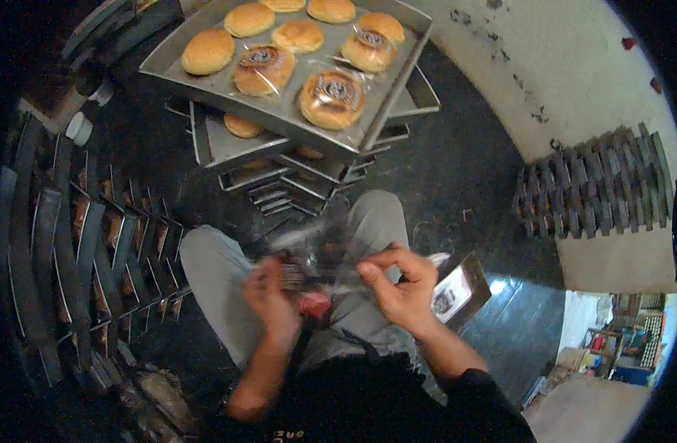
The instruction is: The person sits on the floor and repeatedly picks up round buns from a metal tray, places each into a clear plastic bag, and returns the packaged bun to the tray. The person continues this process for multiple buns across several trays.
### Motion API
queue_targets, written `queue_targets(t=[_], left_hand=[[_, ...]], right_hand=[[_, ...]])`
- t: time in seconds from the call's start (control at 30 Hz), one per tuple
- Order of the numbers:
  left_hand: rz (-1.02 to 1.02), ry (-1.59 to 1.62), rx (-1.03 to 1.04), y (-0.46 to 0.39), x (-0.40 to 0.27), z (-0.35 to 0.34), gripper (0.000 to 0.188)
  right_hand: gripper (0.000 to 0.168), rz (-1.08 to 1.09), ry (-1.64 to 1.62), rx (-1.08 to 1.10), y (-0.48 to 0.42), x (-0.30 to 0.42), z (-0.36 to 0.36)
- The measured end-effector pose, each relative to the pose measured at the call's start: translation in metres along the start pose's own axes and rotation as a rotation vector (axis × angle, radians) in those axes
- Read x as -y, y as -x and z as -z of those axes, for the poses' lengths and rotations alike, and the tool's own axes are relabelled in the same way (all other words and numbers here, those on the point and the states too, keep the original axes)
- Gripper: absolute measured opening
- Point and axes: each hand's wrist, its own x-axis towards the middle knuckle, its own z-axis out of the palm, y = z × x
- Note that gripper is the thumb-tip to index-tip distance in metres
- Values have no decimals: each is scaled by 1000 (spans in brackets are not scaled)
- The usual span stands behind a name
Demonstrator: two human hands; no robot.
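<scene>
A clear plastic bag (326, 249) with printing spans the gap between my hands above my lap, blurred and apparently empty. My left hand (269, 302), also blurred, grips its left side. Between thumb and forefinger, my right hand (402, 282) pinches the other side. Ahead, the top metal tray (205, 91) carries several round buns. Some, like the bun (333, 99) nearest me, sit in clear printed bags; others, such as the bun (208, 51) at the left, look bare. By my right thigh, a box (474, 290) contains white printed material (452, 293), partly hidden by my wrist.
More trays (244, 158) are stacked crosswise beneath the top one, some with buns. Tall tray stacks (95, 243) rise close on my left, and another stack (593, 183) stands by the right wall. A small red object (314, 304) shows near my lap.
</scene>
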Motion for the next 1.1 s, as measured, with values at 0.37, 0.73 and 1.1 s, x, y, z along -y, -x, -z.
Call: queue_targets(t=[0.37, 0.73, 1.1], left_hand=[[-304, -631, -114, -47, 21, 102, 34], [271, -27, -284, -45, 2, 101, 23], [129, -81, -34, -33, -47, 42, 27]], right_hand=[[60, 108, 811, 194, -456, -82, 54], [76, 55, 603, 71, -434, -43, 40], [65, -729, -220, -29, 6, -55, 32]])
